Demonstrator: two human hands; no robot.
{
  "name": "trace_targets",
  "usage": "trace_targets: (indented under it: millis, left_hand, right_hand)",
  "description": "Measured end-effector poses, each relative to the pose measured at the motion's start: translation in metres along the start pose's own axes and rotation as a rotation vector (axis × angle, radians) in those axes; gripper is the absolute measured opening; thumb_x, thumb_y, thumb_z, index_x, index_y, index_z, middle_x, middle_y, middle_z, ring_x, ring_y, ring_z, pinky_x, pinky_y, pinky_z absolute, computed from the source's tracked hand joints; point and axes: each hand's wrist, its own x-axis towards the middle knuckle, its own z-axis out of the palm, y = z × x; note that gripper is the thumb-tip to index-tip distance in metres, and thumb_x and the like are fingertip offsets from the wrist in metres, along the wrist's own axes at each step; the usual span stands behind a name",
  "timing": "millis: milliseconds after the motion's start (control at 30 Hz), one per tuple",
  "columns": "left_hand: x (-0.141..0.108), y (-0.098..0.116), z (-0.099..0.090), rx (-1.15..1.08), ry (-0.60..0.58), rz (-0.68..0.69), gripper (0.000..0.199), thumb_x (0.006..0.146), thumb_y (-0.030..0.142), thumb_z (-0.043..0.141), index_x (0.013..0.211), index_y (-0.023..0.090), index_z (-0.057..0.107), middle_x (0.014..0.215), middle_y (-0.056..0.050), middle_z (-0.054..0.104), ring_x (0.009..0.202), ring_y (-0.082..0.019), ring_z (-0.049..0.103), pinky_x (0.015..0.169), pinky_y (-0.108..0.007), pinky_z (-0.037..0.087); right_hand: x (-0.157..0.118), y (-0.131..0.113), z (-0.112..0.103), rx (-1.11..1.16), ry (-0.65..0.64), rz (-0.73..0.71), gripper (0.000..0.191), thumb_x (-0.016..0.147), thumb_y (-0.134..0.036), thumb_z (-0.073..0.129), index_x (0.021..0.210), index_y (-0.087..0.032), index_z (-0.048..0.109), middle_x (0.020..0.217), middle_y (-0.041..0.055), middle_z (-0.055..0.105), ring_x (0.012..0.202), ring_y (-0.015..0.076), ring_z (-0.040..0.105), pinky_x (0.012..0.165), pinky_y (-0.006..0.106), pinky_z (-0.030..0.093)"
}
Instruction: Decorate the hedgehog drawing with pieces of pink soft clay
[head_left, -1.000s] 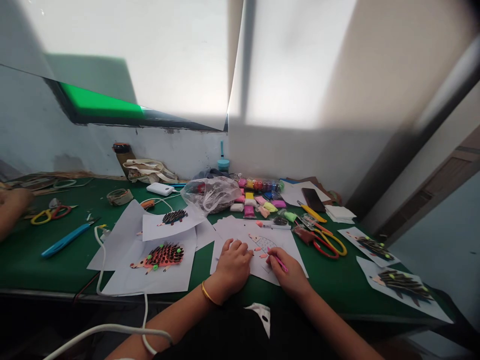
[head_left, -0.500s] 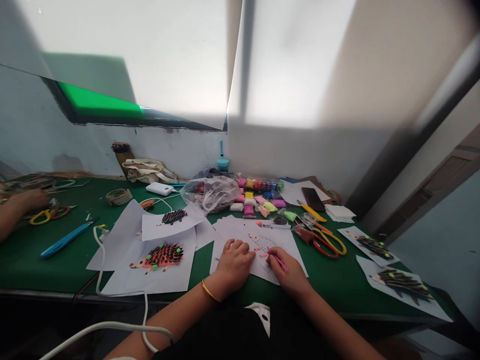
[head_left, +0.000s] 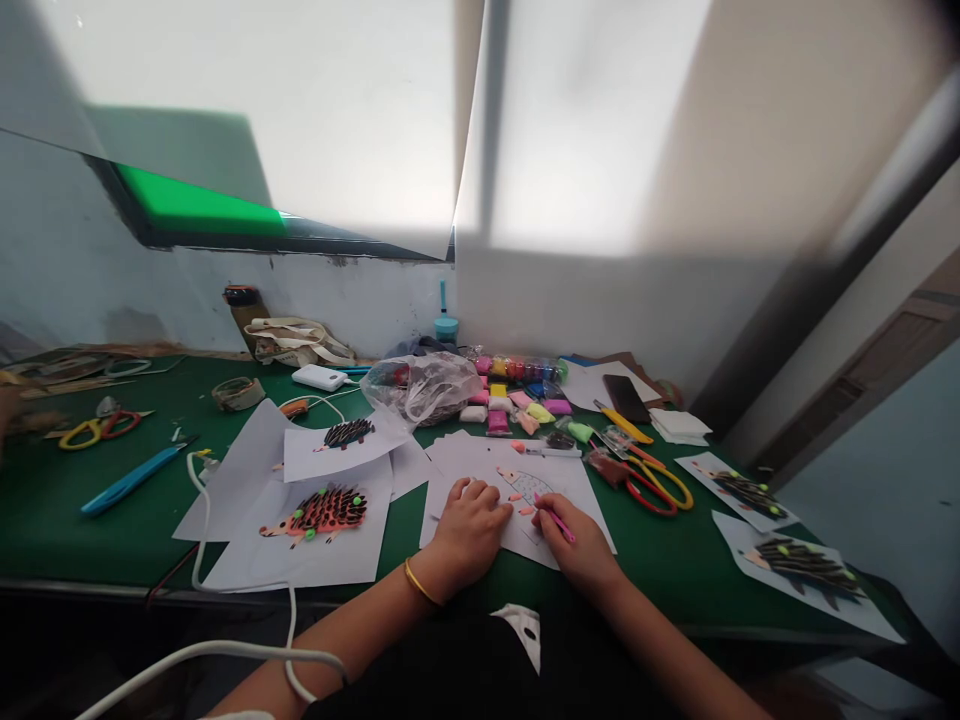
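Note:
On a white sheet (head_left: pixel 592 510) with a hedgehog drawing (head_left: pixel 525 483), my left hand (head_left: pixel 471 525) rests palm down with its fingers loosely bent, pressing the paper at the left. Between the fingers of my right hand (head_left: pixel 577 548) is a thin pink clay tool (head_left: pixel 561 526), its tip near the drawing's lower edge. The drawing's head and feet carry small pieces of pink clay (head_left: pixel 514 497). A larger lump of orange-pink clay (head_left: pixel 518 447) sits at the sheet's top, beside a white pen-like stick (head_left: pixel 553 453).
Clay packets (head_left: pixel 498 422) and a plastic bag (head_left: pixel 424 388) lie behind the sheet. Scissors (head_left: pixel 660 488), a yellow cutter (head_left: pixel 624 422) and a phone (head_left: pixel 626 398) are to the right. Finished hedgehog pictures (head_left: pixel 322 515) flank both sides. A blue cutter (head_left: pixel 135 482) and white cable (head_left: pixel 199 560) lie left.
Another person's hand at the far left has drawn back toward the frame's edge, leaving only a blur. My own hands and the pink clay tool are almost unmoved.

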Motion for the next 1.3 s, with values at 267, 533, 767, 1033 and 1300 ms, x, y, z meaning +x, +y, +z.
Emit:
trace_targets:
  millis: [267, 533, 767, 1033, 1300]
  left_hand:
    - [0.000, 0.001, -0.004, -0.013, -0.044, 0.008, 0.029, 0.095, 0.021, 0.044, 0.119, 0.028, 0.059, 0.109, -0.006, 0.059, 0.107, -0.025, 0.048, 0.106, -0.047, 0.026]
    - [-0.001, -0.003, 0.003, -0.059, -0.053, -0.011, 0.041, 0.093, 0.018, 0.045, 0.131, 0.029, 0.052, 0.115, -0.006, 0.058, 0.107, -0.025, 0.049, 0.106, -0.047, 0.028]
    - [0.000, -0.006, 0.007, -0.178, -0.035, -0.065, 0.051, 0.087, 0.013, 0.049, 0.136, 0.027, 0.049, 0.113, -0.006, 0.060, 0.109, -0.024, 0.050, 0.099, -0.040, 0.038]
    - [-0.001, -0.006, 0.002, -0.191, -0.029, -0.067, 0.050, 0.082, 0.010, 0.052, 0.128, 0.027, 0.056, 0.113, -0.005, 0.060, 0.109, -0.024, 0.051, 0.101, -0.042, 0.036]
    - [0.006, 0.001, 0.002, -0.142, -0.037, -0.010, 0.031, 0.092, 0.016, 0.048, 0.119, 0.027, 0.059, 0.113, -0.005, 0.060, 0.107, -0.023, 0.052, 0.101, -0.041, 0.034]
  right_hand:
    - [0.001, 0.003, 0.001, -0.107, 0.032, -0.022, 0.026, 0.094, -0.041, 0.041, 0.104, -0.024, 0.059, 0.096, 0.0039, 0.071, 0.091, 0.0226, 0.067, 0.080, 0.034, 0.049]
    - [0.004, 0.002, -0.001, -0.157, 0.030, -0.010, 0.029, 0.094, -0.041, 0.039, 0.108, -0.023, 0.058, 0.101, 0.0052, 0.071, 0.097, 0.0240, 0.066, 0.084, 0.036, 0.048]
    - [0.012, -0.007, -0.007, -0.090, 0.031, 0.035, 0.029, 0.094, -0.045, 0.041, 0.105, -0.025, 0.058, 0.100, 0.0030, 0.070, 0.094, 0.0231, 0.064, 0.081, 0.034, 0.046]
    - [0.022, -0.001, -0.002, 0.016, 0.057, 0.020, 0.029, 0.092, -0.047, 0.041, 0.091, -0.024, 0.058, 0.079, 0.0003, 0.066, 0.076, 0.0201, 0.061, 0.070, 0.030, 0.045]
    - [0.024, 0.002, 0.002, 0.024, 0.043, 0.006, 0.028, 0.091, -0.045, 0.041, 0.091, -0.024, 0.059, 0.077, 0.0000, 0.067, 0.074, 0.0200, 0.063, 0.069, 0.030, 0.047]
